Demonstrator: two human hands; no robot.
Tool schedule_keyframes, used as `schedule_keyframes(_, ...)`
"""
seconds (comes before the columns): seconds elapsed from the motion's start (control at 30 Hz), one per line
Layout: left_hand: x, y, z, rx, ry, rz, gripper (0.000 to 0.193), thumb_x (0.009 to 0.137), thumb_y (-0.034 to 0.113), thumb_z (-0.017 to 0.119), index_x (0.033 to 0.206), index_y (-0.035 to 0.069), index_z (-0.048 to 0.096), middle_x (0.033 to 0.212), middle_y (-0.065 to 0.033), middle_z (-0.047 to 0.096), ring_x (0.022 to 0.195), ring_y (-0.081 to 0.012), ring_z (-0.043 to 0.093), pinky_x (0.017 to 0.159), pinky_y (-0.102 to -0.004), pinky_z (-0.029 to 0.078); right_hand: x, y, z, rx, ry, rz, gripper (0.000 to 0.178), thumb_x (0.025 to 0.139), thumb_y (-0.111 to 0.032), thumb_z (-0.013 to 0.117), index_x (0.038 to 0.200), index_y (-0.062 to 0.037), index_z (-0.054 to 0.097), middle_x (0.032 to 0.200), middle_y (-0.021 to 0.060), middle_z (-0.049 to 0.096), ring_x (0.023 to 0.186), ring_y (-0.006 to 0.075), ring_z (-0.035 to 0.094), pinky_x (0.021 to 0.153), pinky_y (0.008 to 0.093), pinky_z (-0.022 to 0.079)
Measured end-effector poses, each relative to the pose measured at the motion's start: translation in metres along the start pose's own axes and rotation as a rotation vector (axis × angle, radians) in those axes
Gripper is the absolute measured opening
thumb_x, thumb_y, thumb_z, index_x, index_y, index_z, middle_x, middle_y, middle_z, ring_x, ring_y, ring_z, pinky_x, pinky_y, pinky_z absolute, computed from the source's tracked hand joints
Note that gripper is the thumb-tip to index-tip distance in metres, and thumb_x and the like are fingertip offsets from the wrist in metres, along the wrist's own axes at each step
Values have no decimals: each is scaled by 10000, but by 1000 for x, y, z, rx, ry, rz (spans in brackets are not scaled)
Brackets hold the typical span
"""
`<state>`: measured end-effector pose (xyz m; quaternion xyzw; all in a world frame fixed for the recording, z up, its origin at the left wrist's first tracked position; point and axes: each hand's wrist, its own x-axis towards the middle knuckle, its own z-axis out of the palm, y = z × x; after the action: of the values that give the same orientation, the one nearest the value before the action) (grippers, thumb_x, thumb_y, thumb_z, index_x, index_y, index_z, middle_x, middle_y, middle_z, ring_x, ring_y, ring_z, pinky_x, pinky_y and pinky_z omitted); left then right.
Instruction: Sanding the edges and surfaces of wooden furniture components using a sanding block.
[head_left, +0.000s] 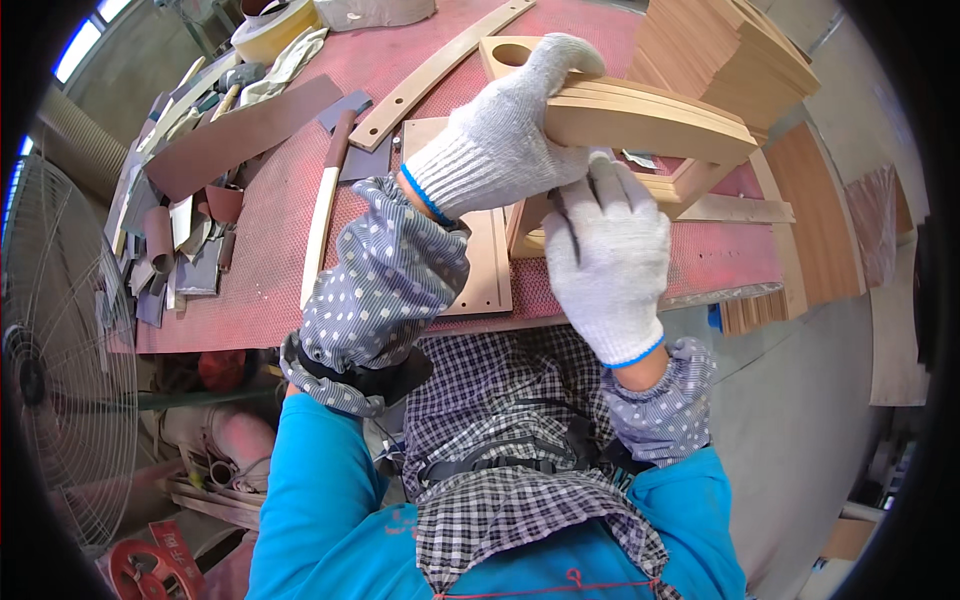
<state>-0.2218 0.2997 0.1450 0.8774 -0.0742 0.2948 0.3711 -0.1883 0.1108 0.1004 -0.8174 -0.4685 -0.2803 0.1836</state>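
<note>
A curved light-wood frame (650, 125) with grooved edges is tilted up above the near part of the table. A round hole shows in its far left end. My left hand (500, 140), in a white knitted glove with a blue cuff, is wrapped round its left side. My right hand (612, 250), gloved the same way, is closed below the frame, fingertips against its lower inner side. A thin dark edge shows between the thumb and fingers of my right hand; what it belongs to is hidden. Under my hands lies a flat wooden board (485, 270) with small holes.
The red mesh-topped table (260, 290) holds a curved wooden strip (440, 75), a handled stick (328, 205) and sandpaper pieces (240, 140) at left. A stack of wooden boards (725, 50) stands far right. A large fan (70, 350) is at the left edge.
</note>
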Motion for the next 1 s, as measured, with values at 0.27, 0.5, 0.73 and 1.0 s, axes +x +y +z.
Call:
schedule_keyframes(0.27, 6, -17, 6, -3, 144, 121, 701, 818, 166, 866, 1424, 193, 514, 1205, -168, 742, 1089, -360, 777, 924, -439, 655, -2, 10, -1, -81, 56, -33, 510, 876, -231, 746, 1360, -85, 674, 1363, 149, 645, 1278, 344, 601, 886, 507, 512)
schedule_keyframes(0.5, 9, -4, -14, 68, 14, 177, 741, 792, 212, 901, 1446, 113, 566, 1177, -187, 750, 1120, -343, 760, 948, -425, 641, -1, -12, 5, -40, 8, -12, 524, 864, -217, 744, 1356, -54, 669, 1375, 178, 632, 1279, 378, 591, 894, 531, 492)
schedule_keyframes(0.73, 28, 47, -43, 324, -114, 128, 554, 823, 491, 811, 1136, 35, 786, 1012, -171, 787, 920, -365, 772, 809, -437, 629, -7, -11, -1, -10, -84, 17, 470, 867, -237, 754, 1306, -77, 702, 1358, 170, 621, 1297, 392, 575, 895, 531, 480)
schedule_keyframes(1.0, 33, 48, -3, 702, -130, -12, 490, 921, 529, 772, 986, 48, 699, 909, -166, 759, 847, -369, 771, 718, -472, 616, -19, 9, -25, 292, -45, -44, 590, 853, -128, 738, 1420, 2, 637, 1424, 224, 629, 1264, 408, 623, 973, 505, 530)
